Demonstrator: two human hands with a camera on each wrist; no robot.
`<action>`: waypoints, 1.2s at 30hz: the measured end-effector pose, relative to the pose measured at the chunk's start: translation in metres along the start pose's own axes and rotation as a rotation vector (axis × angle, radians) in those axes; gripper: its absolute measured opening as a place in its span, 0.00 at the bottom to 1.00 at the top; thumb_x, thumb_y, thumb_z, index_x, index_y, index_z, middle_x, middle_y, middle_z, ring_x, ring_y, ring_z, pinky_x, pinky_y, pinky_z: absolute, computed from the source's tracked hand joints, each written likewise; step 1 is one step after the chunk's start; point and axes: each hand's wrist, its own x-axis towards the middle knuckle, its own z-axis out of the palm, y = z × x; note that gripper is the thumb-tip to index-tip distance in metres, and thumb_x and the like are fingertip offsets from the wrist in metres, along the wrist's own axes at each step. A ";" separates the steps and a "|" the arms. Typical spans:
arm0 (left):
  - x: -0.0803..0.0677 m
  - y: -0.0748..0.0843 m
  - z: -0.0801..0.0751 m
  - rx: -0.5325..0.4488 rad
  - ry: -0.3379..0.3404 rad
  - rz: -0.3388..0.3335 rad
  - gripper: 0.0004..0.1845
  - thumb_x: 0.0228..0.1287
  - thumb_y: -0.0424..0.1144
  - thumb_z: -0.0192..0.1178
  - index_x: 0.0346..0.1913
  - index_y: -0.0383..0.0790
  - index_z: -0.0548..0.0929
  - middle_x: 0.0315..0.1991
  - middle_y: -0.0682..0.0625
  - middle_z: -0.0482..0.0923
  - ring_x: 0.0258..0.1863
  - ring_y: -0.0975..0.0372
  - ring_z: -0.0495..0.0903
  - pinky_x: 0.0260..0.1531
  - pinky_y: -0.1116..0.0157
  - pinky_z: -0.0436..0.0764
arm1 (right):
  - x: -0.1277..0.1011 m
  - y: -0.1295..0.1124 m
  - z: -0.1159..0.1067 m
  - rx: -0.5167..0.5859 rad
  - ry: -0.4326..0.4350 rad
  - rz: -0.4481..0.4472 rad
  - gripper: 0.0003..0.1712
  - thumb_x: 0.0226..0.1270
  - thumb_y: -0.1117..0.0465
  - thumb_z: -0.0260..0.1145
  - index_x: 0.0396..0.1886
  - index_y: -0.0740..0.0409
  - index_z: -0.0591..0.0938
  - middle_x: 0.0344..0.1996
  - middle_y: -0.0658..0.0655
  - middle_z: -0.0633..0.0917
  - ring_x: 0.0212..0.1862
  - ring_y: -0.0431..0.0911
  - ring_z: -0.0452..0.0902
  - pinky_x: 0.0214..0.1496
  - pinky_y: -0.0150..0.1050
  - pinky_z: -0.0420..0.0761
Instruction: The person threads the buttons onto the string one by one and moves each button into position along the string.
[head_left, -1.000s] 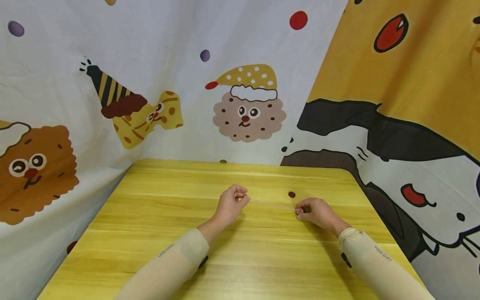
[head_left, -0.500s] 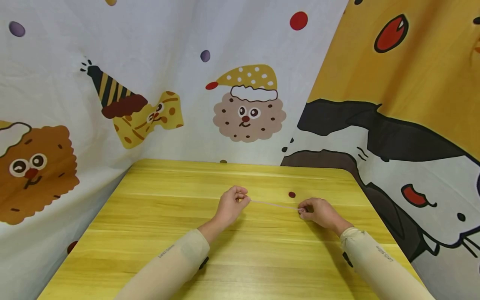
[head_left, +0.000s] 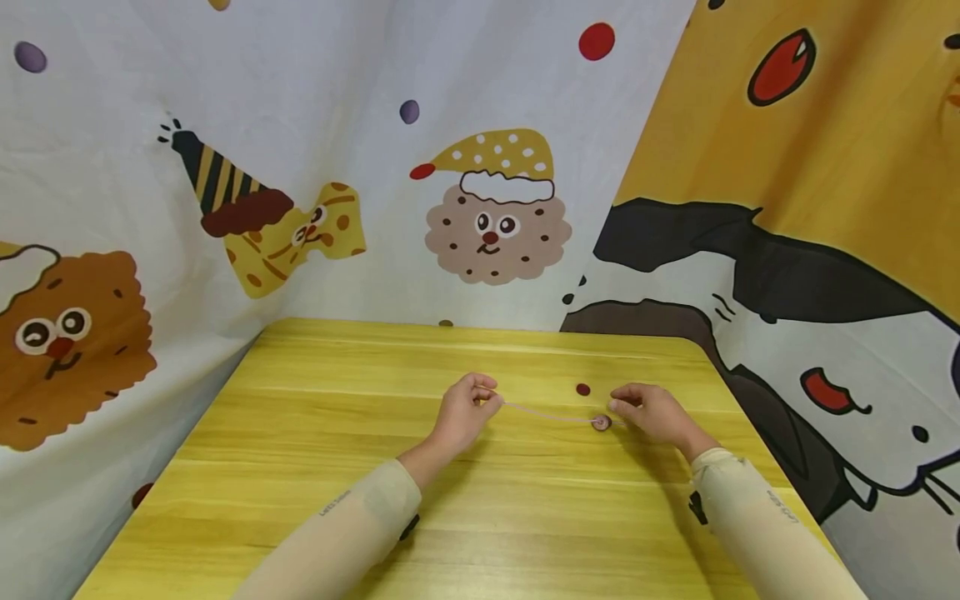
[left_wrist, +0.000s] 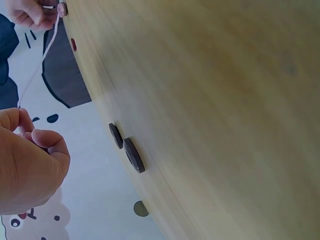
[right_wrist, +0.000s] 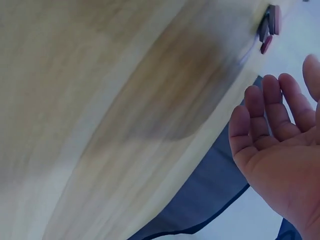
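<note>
- My left grip [head_left: 463,408] pinches one end of the thin string [head_left: 546,414].
- My right grip [head_left: 651,412] is open beside its button [head_left: 601,422].
- Light and limp, I judge; best held by pinching the ends.

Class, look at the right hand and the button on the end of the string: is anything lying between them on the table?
Nothing visible does. The button lies on the table just beside the right hand, with only bare wood between. A separate dark red button sits farther back, off that line.

yellow wooden table [head_left: 315,467], cartoon-print cloth walls [head_left: 300,125]
</note>
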 end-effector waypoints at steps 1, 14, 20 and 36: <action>0.000 0.000 0.000 0.000 0.002 0.000 0.10 0.76 0.37 0.67 0.54 0.40 0.83 0.46 0.47 0.89 0.45 0.60 0.84 0.54 0.57 0.81 | 0.001 0.001 0.000 0.004 0.009 0.000 0.26 0.83 0.49 0.64 0.66 0.63 0.83 0.57 0.62 0.89 0.58 0.58 0.84 0.58 0.56 0.85; 0.001 -0.002 0.003 0.001 0.008 -0.003 0.10 0.76 0.37 0.67 0.54 0.39 0.83 0.45 0.47 0.90 0.45 0.61 0.85 0.55 0.57 0.82 | 0.015 -0.057 0.032 0.238 -0.046 -0.043 0.24 0.81 0.51 0.66 0.66 0.61 0.84 0.58 0.61 0.88 0.48 0.51 0.87 0.48 0.44 0.88; 0.002 0.000 0.005 0.014 0.009 -0.004 0.10 0.76 0.37 0.68 0.54 0.40 0.83 0.45 0.48 0.90 0.45 0.61 0.85 0.54 0.58 0.82 | 0.020 -0.099 0.055 0.286 -0.132 -0.169 0.28 0.81 0.46 0.66 0.71 0.57 0.81 0.61 0.54 0.88 0.65 0.52 0.82 0.70 0.58 0.79; 0.004 0.000 0.009 0.010 0.013 -0.003 0.10 0.76 0.38 0.68 0.54 0.42 0.83 0.45 0.49 0.90 0.45 0.62 0.85 0.55 0.58 0.82 | 0.024 -0.124 0.078 0.417 -0.144 -0.203 0.21 0.79 0.48 0.68 0.62 0.54 0.85 0.47 0.58 0.90 0.47 0.54 0.86 0.47 0.37 0.85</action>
